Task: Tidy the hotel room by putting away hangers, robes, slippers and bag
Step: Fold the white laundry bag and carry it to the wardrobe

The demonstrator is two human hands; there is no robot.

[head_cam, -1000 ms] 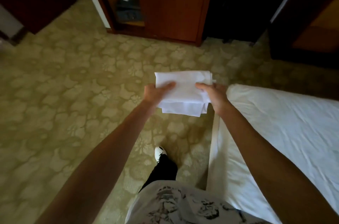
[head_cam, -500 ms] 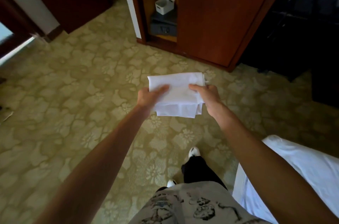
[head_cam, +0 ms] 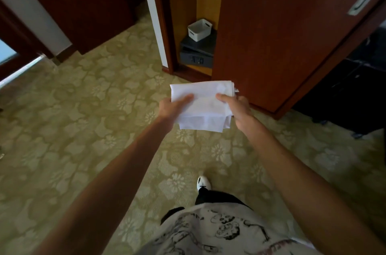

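The left hand (head_cam: pixel 170 108) and the right hand (head_cam: pixel 238 108) are both gripping a folded white bag (head_cam: pixel 203 104), one at each side, thumbs lying across the top face and the other fingers tucked out of sight beneath. The hands are sitting apart with the cloth stretched flat between them, and the lower folds are hanging loose below the grip. It is probably thin fabric, though the blur makes the material hard to judge. The bag is being held out in the air in front of the body, above the patterned carpet (head_cam: pixel 73 129) and just before the wardrobe.

Beyond the hands, the wardrobe's sliding door (head_cam: pixel 282 35) is standing partly open, showing a narrow compartment on its left. Inside, a dark safe (head_cam: pixel 197 54) is sitting on the wardrobe floor, and a small white basket (head_cam: pixel 199 29) is resting on top of it, tilted slightly. A dark piece of luggage (head_cam: pixel 344 96) is standing on the carpet to the right of the wardrobe.

Below the arms, a white shoe (head_cam: pixel 203 182) is planted on the carpet, under a dark trouser leg and a printed shirt (head_cam: pixel 219 231).
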